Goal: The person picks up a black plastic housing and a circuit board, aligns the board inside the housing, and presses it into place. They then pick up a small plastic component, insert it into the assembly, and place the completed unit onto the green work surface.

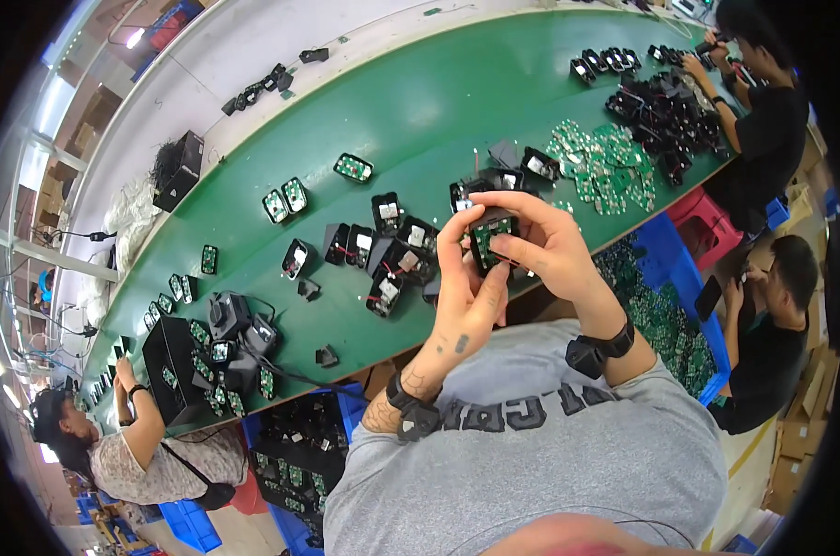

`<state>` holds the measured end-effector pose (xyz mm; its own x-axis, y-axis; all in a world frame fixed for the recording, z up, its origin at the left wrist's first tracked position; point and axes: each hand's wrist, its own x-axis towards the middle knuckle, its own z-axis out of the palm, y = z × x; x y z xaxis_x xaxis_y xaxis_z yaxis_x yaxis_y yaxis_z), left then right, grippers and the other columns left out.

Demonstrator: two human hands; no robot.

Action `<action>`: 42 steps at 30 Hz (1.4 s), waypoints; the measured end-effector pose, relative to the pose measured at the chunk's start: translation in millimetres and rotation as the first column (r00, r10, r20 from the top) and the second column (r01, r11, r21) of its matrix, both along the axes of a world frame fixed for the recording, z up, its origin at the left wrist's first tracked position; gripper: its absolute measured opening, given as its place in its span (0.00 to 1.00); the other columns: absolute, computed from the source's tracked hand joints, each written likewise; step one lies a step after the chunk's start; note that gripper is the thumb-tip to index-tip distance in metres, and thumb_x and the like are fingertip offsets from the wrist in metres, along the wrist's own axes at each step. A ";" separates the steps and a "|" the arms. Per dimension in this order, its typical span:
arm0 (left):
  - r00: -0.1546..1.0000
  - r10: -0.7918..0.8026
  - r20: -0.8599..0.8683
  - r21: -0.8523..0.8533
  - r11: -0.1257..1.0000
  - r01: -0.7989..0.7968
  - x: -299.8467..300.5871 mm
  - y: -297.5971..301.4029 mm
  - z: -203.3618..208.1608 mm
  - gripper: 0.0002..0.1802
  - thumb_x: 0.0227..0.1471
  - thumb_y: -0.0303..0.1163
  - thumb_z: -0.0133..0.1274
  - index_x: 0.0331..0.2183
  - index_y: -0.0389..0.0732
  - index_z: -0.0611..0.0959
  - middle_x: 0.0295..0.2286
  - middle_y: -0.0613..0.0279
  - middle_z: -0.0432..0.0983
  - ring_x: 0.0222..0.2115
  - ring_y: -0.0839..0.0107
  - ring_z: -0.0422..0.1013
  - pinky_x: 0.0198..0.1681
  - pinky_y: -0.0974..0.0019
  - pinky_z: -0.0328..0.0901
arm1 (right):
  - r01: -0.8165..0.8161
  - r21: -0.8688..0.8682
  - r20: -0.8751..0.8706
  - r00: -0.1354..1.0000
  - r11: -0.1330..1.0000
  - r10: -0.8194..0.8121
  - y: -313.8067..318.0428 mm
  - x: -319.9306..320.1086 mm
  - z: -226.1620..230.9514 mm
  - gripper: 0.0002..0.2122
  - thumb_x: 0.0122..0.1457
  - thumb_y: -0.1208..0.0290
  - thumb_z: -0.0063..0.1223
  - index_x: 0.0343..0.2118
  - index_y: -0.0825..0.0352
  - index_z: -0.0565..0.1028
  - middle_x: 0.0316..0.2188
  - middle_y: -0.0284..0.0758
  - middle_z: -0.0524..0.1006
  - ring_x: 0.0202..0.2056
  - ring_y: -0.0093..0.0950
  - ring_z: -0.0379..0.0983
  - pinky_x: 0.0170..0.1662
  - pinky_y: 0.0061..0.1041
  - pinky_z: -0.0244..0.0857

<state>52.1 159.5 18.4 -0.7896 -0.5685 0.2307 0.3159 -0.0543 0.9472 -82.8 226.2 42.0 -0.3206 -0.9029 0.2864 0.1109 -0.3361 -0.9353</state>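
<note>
Held up over the near edge of the green workbench (420, 102), a small black plastic housing (490, 243) with a green circuit board (488, 235) seated in its open face is gripped between both hands. The left hand (471, 296) is closed on the housing from 7 o'clock, its thumb running up the left side; the right hand (542, 236) is closed on it from 3 o'clock, with fingertips pressing over the top edge and the board. The board appears already set inside the shell, so the fitting of this unit is judged to be near its end, though whether it is fully seated cannot be told.

At 9 to 10 o'clock of the housing, a cluster of open black housings with red wires (392, 255) is seen on the bench, apparently awaiting boards or closing. At 1 o'clock, a heap of loose green circuit boards (605, 167) is lying, and at 4 o'clock a blue bin (679, 278) with more boards is placed below the bench edge. Much stock is thus judged to remain.
</note>
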 end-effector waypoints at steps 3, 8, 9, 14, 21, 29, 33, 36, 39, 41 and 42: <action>0.989 0.093 -0.114 0.173 0.982 -0.073 -12.8 -11.7 0.0 0.36 0.57 0.19 0.46 0.58 0.52 0.47 0.31 0.57 0.69 0.11 0.78 0.61 0.13 0.74 0.61 | 0.056 0.020 0.052 0.997 0.998 -0.057 -16.8 -4.6 -5.6 0.18 0.55 0.84 0.53 0.50 0.72 0.72 0.44 0.39 0.76 0.46 0.25 0.72 0.44 0.19 0.67; 0.983 0.185 0.002 0.117 0.976 -0.184 -23.7 -29.3 -2.9 0.37 0.54 0.16 0.48 0.56 0.51 0.48 0.28 0.58 0.70 0.13 0.78 0.64 0.14 0.76 0.61 | 0.352 -0.340 -0.333 0.822 0.872 -0.462 -28.4 -12.9 -40.5 0.10 0.44 0.84 0.59 0.33 0.72 0.80 0.37 0.39 0.74 0.45 0.34 0.68 0.49 0.32 0.62; 0.984 0.174 0.019 0.093 0.980 -0.175 -26.2 -28.9 -6.9 0.37 0.54 0.16 0.48 0.55 0.51 0.49 0.28 0.58 0.70 0.14 0.79 0.65 0.15 0.77 0.60 | 0.352 -0.339 -0.270 0.852 0.872 -0.449 -30.9 -10.3 -46.7 0.09 0.44 0.84 0.60 0.32 0.71 0.80 0.36 0.38 0.74 0.45 0.35 0.68 0.50 0.32 0.61; 0.974 0.216 0.073 0.120 0.967 -0.223 -41.9 -44.4 -7.2 0.42 0.54 0.17 0.49 0.60 0.52 0.46 0.30 0.59 0.71 0.16 0.79 0.67 0.16 0.78 0.61 | 0.354 -0.305 -0.203 0.883 0.884 -0.423 -54.0 -17.4 -54.5 0.06 0.48 0.84 0.56 0.31 0.70 0.78 0.35 0.37 0.75 0.46 0.35 0.67 0.52 0.34 0.59; 0.988 -0.153 0.035 0.577 0.810 0.105 -34.6 -66.2 -17.9 0.34 0.47 0.20 0.58 0.53 0.44 0.61 0.31 0.61 0.72 0.21 0.77 0.71 0.15 0.79 0.61 | 0.372 -0.246 -0.172 0.892 0.895 -0.418 -58.7 -30.9 -52.5 0.05 0.57 0.70 0.50 0.27 0.65 0.72 0.23 0.32 0.75 0.45 0.33 0.67 0.58 0.44 0.55; 0.978 0.160 0.133 0.280 0.941 -0.191 -42.0 -65.7 -6.1 0.23 0.49 0.14 0.50 0.46 0.37 0.63 0.37 0.53 0.74 0.33 0.69 0.77 0.31 0.71 0.74 | 0.227 -0.261 -0.495 0.803 0.938 -0.332 -58.8 -56.5 -48.3 0.02 0.48 0.73 0.53 0.24 0.64 0.73 0.26 0.29 0.74 0.41 0.34 0.68 0.59 0.49 0.51; 0.936 0.336 0.102 0.025 0.940 -0.340 -41.9 -68.3 -18.1 0.24 0.45 0.16 0.55 0.44 0.35 0.66 0.37 0.54 0.75 0.34 0.72 0.76 0.34 0.72 0.73 | 0.273 -0.205 -0.635 0.694 0.940 -0.340 -55.4 -53.7 -41.1 0.04 0.47 0.72 0.54 0.22 0.64 0.72 0.40 0.37 0.73 0.51 0.42 0.63 0.60 0.48 0.50; 0.909 0.410 0.072 -0.161 0.904 -0.395 -42.7 -68.4 -21.9 0.24 0.42 0.16 0.57 0.43 0.34 0.67 0.38 0.53 0.76 0.34 0.73 0.76 0.35 0.73 0.74 | 0.305 -0.114 -0.679 0.671 0.946 -0.298 -57.2 -52.6 -38.6 0.02 0.41 0.76 0.53 0.19 0.66 0.72 0.48 0.40 0.71 0.58 0.45 0.58 0.59 0.45 0.51; 0.899 0.432 0.066 -0.238 0.882 -0.407 -44.6 -65.8 -21.7 0.25 0.41 0.16 0.58 0.43 0.33 0.68 0.39 0.51 0.77 0.34 0.73 0.76 0.34 0.73 0.74 | 0.293 -0.079 -0.655 0.705 0.953 -0.272 -60.2 -54.3 -38.4 0.02 0.38 0.76 0.52 0.16 0.67 0.72 0.50 0.41 0.70 0.59 0.46 0.58 0.59 0.45 0.51; 0.900 0.431 0.070 -0.236 0.883 -0.405 -45.6 -65.2 -22.4 0.25 0.40 0.16 0.58 0.43 0.32 0.69 0.39 0.50 0.77 0.34 0.73 0.76 0.34 0.72 0.74 | 0.302 -0.077 -0.613 0.738 0.950 -0.284 -61.4 -54.5 -41.2 0.02 0.37 0.77 0.52 0.15 0.67 0.71 0.49 0.41 0.71 0.59 0.46 0.58 0.59 0.45 0.52; 0.901 0.428 0.073 -0.229 0.886 -0.403 -45.8 -65.3 -23.3 0.25 0.40 0.16 0.58 0.43 0.32 0.69 0.40 0.50 0.77 0.34 0.73 0.77 0.34 0.72 0.74 | 0.290 -0.072 -0.628 0.730 0.954 -0.270 -61.3 -55.4 -39.8 0.02 0.37 0.77 0.52 0.15 0.67 0.71 0.49 0.40 0.72 0.59 0.46 0.58 0.59 0.45 0.53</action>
<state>6.3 94.2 -4.9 -0.5200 -0.8010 0.2967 0.1527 0.2546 0.9549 -138.2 164.9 2.3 -0.3193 -0.8123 0.4881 -0.5949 -0.2291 -0.7704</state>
